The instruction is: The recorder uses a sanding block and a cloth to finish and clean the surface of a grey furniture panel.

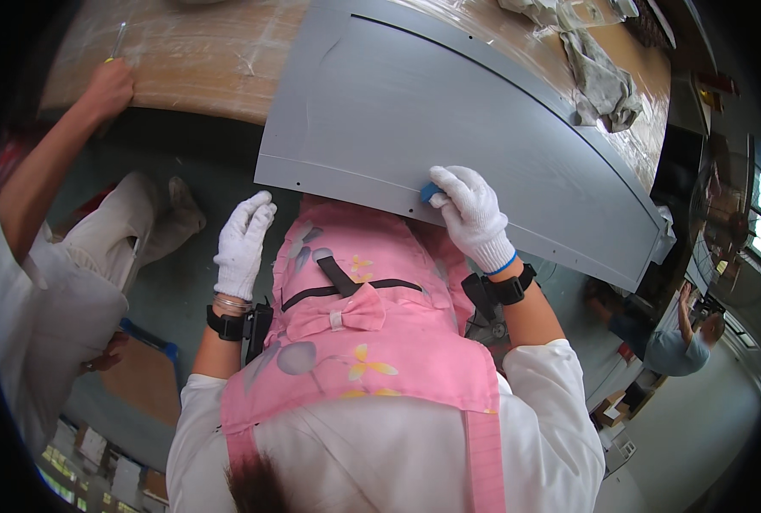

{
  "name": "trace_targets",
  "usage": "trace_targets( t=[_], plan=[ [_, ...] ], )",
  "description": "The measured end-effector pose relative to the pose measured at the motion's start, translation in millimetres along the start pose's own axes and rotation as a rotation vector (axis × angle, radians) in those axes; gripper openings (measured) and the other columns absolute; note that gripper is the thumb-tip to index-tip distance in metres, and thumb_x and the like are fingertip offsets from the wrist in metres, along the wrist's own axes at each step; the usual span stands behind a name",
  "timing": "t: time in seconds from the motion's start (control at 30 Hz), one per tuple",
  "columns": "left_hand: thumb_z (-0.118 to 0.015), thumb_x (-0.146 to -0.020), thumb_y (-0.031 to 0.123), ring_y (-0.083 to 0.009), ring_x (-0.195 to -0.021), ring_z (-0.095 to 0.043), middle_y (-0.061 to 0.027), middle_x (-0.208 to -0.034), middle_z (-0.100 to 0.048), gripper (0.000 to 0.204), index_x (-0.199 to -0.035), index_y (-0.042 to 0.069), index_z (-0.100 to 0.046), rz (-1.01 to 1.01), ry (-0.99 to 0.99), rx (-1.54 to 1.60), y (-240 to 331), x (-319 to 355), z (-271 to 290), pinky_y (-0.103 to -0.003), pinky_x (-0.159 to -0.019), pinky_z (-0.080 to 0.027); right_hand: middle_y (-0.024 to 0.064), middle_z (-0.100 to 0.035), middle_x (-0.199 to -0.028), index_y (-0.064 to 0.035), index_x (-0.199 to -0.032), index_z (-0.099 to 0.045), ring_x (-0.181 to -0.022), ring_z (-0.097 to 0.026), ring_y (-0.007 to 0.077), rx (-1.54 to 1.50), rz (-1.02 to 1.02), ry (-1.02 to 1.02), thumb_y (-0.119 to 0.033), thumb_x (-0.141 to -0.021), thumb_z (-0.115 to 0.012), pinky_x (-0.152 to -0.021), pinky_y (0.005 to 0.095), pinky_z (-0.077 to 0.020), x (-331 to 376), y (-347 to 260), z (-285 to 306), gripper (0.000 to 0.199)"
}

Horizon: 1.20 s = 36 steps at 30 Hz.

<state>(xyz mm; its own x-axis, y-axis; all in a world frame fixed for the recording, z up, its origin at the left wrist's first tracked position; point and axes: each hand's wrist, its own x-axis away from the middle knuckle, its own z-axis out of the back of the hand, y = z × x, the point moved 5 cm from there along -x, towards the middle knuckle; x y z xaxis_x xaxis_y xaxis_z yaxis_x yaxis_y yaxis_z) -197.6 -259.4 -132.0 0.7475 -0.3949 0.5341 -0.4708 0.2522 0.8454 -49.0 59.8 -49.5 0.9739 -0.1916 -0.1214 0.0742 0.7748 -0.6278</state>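
Head view: right hand (473, 214) fingers clamped on small blue pad (430, 191) at near edge of grey curved panel (449, 111), long axis running left-right across counter (201, 60); left hand (242, 244) off panel's left end, fingers loosely together, holding nothing.

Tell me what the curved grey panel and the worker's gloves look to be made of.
Curved grey panel: seems painted or primed board or sheet, matte, with faint brushed streaks and small holes. Gloves on left hand and right hand: white knitted fabric, likely cotton, with a ribbed weave.

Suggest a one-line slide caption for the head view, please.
Gloved right hand presses a small blue pad against the curved grey panel edge; gloved left hand hangs free below it.
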Motion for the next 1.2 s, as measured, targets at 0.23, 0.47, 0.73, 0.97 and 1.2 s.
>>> trace_targets(
  t=[0.23,0.47,0.73,0.97,1.2],
  plan=[
    [-0.059,-0.101,0.016,-0.0150,-0.107,-0.063,-0.0082,-0.115,-0.065,0.033,-0.128,-0.003,-0.059,0.009,0.017,-0.057,-3,1,5,-0.029,-0.097,-0.050,0.0172,-0.064,-0.103,-0.0047,-0.119,-0.059,-0.093,-0.062,0.0392,0.087,-0.052,-0.019,0.006,-0.073,-0.063,-0.081,0.0461,-0.0519,34,28,29,0.048],
    [-0.060,-0.101,0.017,-0.0152,-0.106,-0.063,-0.0086,-0.114,-0.066,0.033,-0.127,-0.003,-0.059,-0.002,-0.026,-0.098,3,2,-2,-0.030,-0.097,-0.050,0.0162,-0.065,-0.102,-0.0056,-0.120,-0.057,-0.093,-0.062,0.0382,0.022,0.018,-0.003,0.003,-0.074,-0.064,-0.080,0.0460,-0.0514,13,-1,11,0.048],
    [-0.059,-0.101,0.018,-0.0163,-0.107,-0.063,-0.0100,-0.116,-0.066,0.034,-0.127,-0.003,-0.059,0.027,0.002,-0.115,-4,2,5,-0.030,-0.097,-0.050,0.0167,-0.065,-0.103,-0.0057,-0.118,-0.060,-0.094,-0.063,0.0384,0.122,-0.119,-0.015,0.003,-0.075,-0.065,-0.081,0.0452,-0.0523,61,39,48,0.043],
    [-0.059,-0.101,0.019,-0.0168,-0.109,-0.063,-0.0103,-0.117,-0.066,0.035,-0.128,-0.004,-0.058,0.034,-0.038,-0.165,2,-1,2,-0.031,-0.098,-0.050,0.0168,-0.064,-0.105,-0.0057,-0.120,-0.059,-0.094,-0.062,0.0382,0.081,-0.096,-0.019,0.006,-0.073,-0.062,-0.083,0.0455,-0.0516,47,26,42,0.048],
    [-0.059,-0.101,0.020,-0.0140,-0.103,-0.062,-0.0076,-0.113,-0.066,0.035,-0.127,-0.003,-0.059,0.052,-0.035,-0.205,2,-1,5,-0.029,-0.094,-0.050,0.0165,-0.064,-0.105,-0.0058,-0.121,-0.059,-0.095,-0.062,0.0381,0.132,-0.128,0.026,0.005,-0.074,-0.064,-0.083,0.0453,-0.0514,72,41,57,0.048]
  ],
)
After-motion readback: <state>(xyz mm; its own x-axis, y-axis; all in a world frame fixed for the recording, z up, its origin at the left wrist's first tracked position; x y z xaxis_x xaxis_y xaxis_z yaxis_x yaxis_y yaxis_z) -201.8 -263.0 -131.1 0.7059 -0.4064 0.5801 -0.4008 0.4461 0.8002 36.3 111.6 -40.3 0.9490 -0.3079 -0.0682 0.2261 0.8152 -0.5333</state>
